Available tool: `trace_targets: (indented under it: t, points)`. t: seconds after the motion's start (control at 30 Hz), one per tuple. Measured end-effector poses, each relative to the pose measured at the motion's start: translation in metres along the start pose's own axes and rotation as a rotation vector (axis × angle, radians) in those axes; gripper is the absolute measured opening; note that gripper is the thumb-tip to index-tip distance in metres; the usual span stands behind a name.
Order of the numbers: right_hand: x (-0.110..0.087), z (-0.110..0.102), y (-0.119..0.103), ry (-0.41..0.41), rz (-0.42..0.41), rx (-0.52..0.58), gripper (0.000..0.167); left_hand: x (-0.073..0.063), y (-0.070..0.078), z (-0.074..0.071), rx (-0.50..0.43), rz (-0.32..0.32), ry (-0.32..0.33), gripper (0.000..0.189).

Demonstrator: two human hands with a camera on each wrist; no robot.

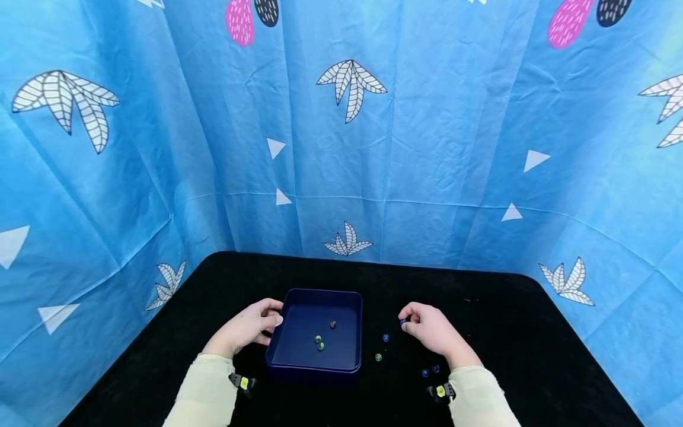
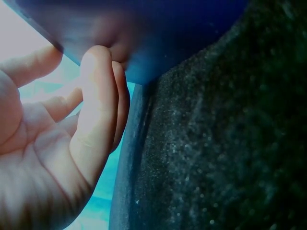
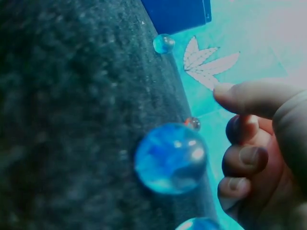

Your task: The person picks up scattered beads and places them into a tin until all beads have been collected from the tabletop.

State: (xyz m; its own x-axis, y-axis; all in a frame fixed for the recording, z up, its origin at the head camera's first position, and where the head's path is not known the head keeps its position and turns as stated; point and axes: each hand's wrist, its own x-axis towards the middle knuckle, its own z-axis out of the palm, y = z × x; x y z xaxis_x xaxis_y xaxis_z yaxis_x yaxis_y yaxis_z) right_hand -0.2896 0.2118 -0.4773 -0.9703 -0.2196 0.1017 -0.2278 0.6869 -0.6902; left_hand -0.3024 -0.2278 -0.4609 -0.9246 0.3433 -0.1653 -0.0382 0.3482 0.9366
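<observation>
My left hand [image 1: 251, 325] holds the left side of a dark blue square tray [image 1: 315, 366], its fingers against the outer wall. In the left wrist view the bent fingers [image 2: 98, 100] touch the shiny blue wall. Two greenish marbles [image 1: 319, 343] and a brownish one [image 1: 333, 324] lie inside the tray. To the right, my right hand [image 1: 432, 329] pinches a blue marble [image 1: 402, 321] between thumb and index finger, low over the table. In the right wrist view the curled fingers [image 3: 247, 158] hide most of what the fingertips hold.
Between tray and right hand lie a blue marble [image 1: 386, 337] and a green marble [image 1: 378, 357]. Two more blue marbles [image 1: 430, 370] lie near the right wrist. The table [image 1: 512, 332] has a black cloth, and a blue patterned curtain [image 1: 341, 154] hangs around it.
</observation>
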Motion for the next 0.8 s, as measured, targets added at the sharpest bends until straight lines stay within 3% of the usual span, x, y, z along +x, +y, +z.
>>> trace_targets:
  t: [0.43,0.8]
  points:
    - [0.005,-0.008,-0.023,-0.027,0.004,0.058,0.017,0.004,-0.004,0.0,-0.006,-0.003,0.011,0.05]
    - [0.016,-0.002,-0.043,-0.043,-0.012,0.078,0.014,0.004,-0.005,-0.001,-0.001,-0.009,0.015,0.047]
